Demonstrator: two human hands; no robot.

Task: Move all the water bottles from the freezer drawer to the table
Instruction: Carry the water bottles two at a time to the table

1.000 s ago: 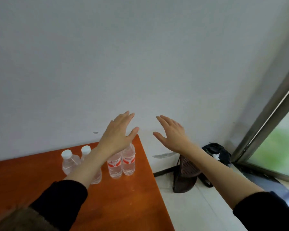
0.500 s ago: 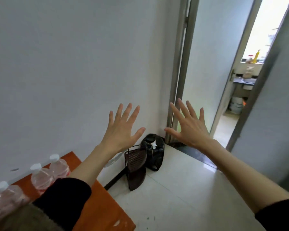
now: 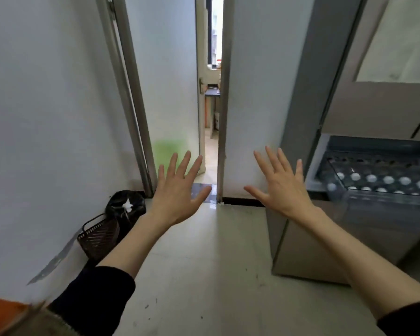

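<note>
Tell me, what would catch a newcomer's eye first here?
Two bare hands, the left hand and the right hand, spread open and empty in mid-air at the centre. At the right, a pulled-out freezer drawer shows rows of white bottle caps. Straight ahead, a narrow door gap glows bright.

My view cuts the freezer drawer (image 3: 383,180) off at the right edge, so I can't see its full width. Inside it I only make out pale round bottle caps (image 3: 388,179), blurred; the bottles below them are hidden by the drawer's front wall. The surface (image 3: 0,314) shows only as an orange corner at the bottom left, smeared by motion. Both sleeves run out of frame. Through the narrow doorway (image 3: 212,98), the far room's things are too small to tell.
</note>
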